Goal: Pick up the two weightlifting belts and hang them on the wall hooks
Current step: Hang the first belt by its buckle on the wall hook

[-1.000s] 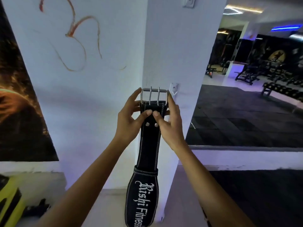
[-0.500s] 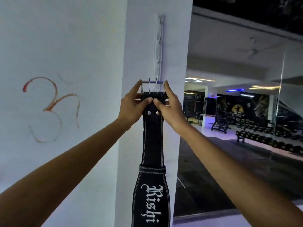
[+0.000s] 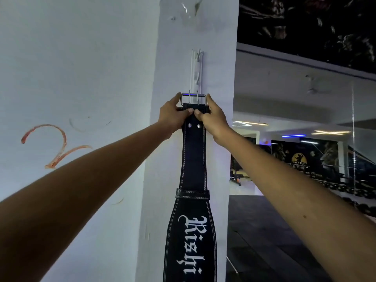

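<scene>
Since the earlier frame you have raised the belt (image 3: 193, 159) higher up the white pillar (image 3: 219, 58), and your view has tilted up with it, so the buckle (image 3: 193, 98) now sits just below the white hook rail (image 3: 197, 70) mounted on the pillar's face. The belt hangs with its long axis vertical: buckle end pointing up, wide padded end pointing down and running out of the lower edge of the view. The two metal prongs of the buckle stand upright, their tips level with the lower end of the rail. Whether the buckle frame has caught on a hook cannot be told.

Your left hand (image 3: 172, 115) is closed on the left side of the belt's top end, thumb pressed on the strap face just under the buckle, fingers wrapped behind. Your right hand (image 3: 211, 117) mirrors it on the right side, thumb on the strap and forefinger reaching up beside the buckle's corner. The two thumbs nearly meet at the centre of the strap, above two rivets (image 3: 194, 125).

Lower down, a stitched keeper loop (image 3: 192, 193) crosses the strap where it widens; below it, white gothic lettering (image 3: 191, 245) runs along the belt's length. An orange painted mark (image 3: 53, 145) shows on the wall to the left; a mirror (image 3: 305, 159) to the right reflects a gym floor.
</scene>
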`<action>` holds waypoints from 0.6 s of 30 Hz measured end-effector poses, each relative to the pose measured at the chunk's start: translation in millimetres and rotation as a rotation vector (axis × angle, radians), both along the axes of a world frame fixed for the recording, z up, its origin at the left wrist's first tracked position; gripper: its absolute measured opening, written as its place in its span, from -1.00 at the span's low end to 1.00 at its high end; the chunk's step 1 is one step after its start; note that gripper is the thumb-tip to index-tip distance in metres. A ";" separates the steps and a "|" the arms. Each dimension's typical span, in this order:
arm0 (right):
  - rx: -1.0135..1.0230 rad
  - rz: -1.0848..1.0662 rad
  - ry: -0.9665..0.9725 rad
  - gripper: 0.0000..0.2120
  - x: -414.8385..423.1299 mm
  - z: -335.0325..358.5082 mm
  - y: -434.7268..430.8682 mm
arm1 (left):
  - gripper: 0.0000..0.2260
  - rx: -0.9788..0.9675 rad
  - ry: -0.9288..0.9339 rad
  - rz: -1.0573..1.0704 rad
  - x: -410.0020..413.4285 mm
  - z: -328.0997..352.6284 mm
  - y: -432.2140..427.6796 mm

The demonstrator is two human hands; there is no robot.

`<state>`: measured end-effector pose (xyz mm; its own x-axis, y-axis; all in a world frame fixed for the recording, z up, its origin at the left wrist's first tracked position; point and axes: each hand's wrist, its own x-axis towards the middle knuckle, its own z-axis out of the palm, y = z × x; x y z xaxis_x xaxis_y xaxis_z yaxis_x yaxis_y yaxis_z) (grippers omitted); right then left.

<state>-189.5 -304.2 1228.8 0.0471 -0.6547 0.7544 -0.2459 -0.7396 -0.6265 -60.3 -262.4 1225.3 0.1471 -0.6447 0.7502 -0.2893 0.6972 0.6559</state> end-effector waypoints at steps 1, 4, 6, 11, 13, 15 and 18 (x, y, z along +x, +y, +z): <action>0.008 -0.001 0.001 -0.29 -1.0 -2.1 -2.5 | -0.36 0.011 -0.007 0.003 -0.7 -1.5 -3.3; 0.035 -0.013 0.024 -0.29 -4.9 -11.1 -11.0 | -0.36 0.040 -0.028 0.002 -3.0 -9.4 -10.6; 0.032 -0.018 0.038 -0.30 -7.5 -15.1 -15.0 | -0.37 0.030 -0.035 -0.001 -4.0 -13.8 -12.1; -0.008 -0.056 0.059 -0.34 -10.2 -23.3 -10.8 | -0.34 -0.044 -0.072 0.087 -4.9 -25.5 -11.3; -0.053 -0.138 0.068 -0.37 -9.6 -33.5 -7.3 | -0.41 -0.064 -0.082 0.106 -6.4 -35.7 -8.0; -0.117 -0.241 0.084 -0.41 -10.2 -49.9 -5.2 | -0.55 -0.109 -0.094 0.123 -7.8 -48.4 -2.6; -0.262 -0.348 0.083 -0.45 -12.3 -86.4 6.1 | -0.56 -0.207 -0.168 0.257 -7.1 -74.0 7.7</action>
